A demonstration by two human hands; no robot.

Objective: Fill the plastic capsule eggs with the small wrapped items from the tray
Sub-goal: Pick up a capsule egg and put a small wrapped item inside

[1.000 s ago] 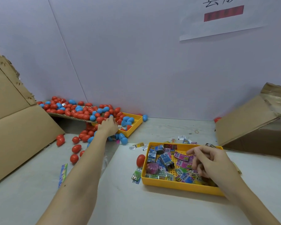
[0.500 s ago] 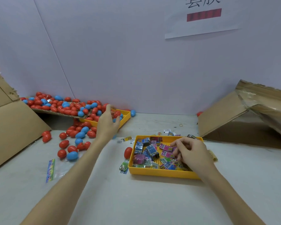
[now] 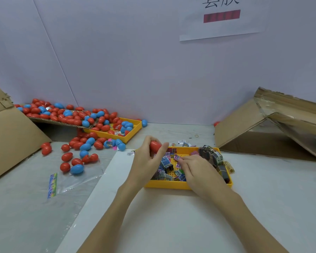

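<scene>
My left hand [image 3: 148, 159] grips a red capsule egg [image 3: 154, 145] above the left rim of the yellow tray [image 3: 171, 185]. The tray holds several small wrapped items [image 3: 166, 164] in blue, pink and green wrappers. My right hand [image 3: 197, 170] is inside the tray with its back toward me; its curled fingertips pinch a small pink wrapped item [image 3: 177, 158]. A large heap of red and blue capsule eggs [image 3: 71, 115] lies at the back left, with more scattered on the table [image 3: 77, 161].
A second yellow tray [image 3: 133, 133] with eggs sits behind left. Cardboard flaps stand at the far left [image 3: 11, 136] and a collapsed cardboard box [image 3: 263, 132] at the right. An empty plastic bag [image 3: 52, 185] lies at the left. A dark camouflage toy [image 3: 210, 154] sits in the near tray's right end.
My left hand came back from the egg pile with a red egg, to the near tray's left rim. My right hand stayed in the tray among the wrapped items. The view shifted left.
</scene>
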